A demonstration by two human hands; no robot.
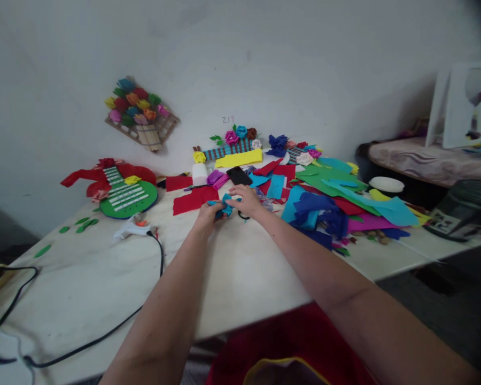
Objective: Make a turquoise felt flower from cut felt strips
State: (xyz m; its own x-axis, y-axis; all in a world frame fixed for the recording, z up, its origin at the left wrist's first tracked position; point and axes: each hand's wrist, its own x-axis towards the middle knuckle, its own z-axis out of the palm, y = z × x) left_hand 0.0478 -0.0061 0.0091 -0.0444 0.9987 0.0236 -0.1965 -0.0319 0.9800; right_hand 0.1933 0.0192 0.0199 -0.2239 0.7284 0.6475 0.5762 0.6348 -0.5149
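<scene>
Both my hands meet over the middle of the pale table (pixel 232 267). My left hand (pixel 207 213) and my right hand (pixel 246 200) pinch a small blue paper piece (pixel 225 205) between them, fingers closed on it. A red paper sheet (pixel 194 199) lies just behind my left hand. A black phone (pixel 239 175) lies just beyond my right hand.
A heap of coloured paper sheets (pixel 336 200) covers the right of the table. A white glue gun (pixel 133 228) with a black cord (pixel 104 331) lies at the left, near a green and red paper craft (pixel 122 192). Paper flowers (pixel 240 140) line the wall; another flower craft (pixel 141 113) hangs there.
</scene>
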